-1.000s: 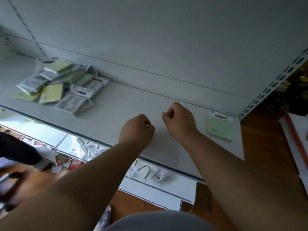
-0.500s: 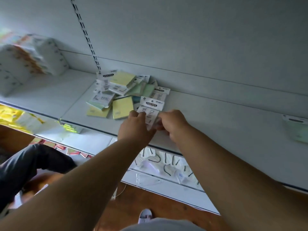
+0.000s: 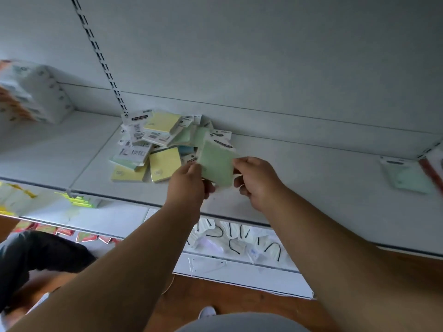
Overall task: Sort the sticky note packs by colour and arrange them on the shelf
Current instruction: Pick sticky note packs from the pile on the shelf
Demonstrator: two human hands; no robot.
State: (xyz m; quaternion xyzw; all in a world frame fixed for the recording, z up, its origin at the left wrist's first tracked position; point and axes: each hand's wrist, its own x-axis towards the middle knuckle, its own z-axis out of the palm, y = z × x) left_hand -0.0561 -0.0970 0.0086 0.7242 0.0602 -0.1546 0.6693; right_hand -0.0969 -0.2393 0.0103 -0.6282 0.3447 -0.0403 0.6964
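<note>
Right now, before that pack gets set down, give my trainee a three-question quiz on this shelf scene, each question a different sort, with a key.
1. True or false: the green sticky note pack is held between the left hand and the right hand.
2. Multiple choice: the lone green pack lies on the shelf to which side of the hands? A) the person's left B) the person's right C) directly behind the mixed pile
3. Fill in: the two packs at the pile's near edge show the colour ____.

Key: 1 true; 2 B; 3 yellow.
</note>
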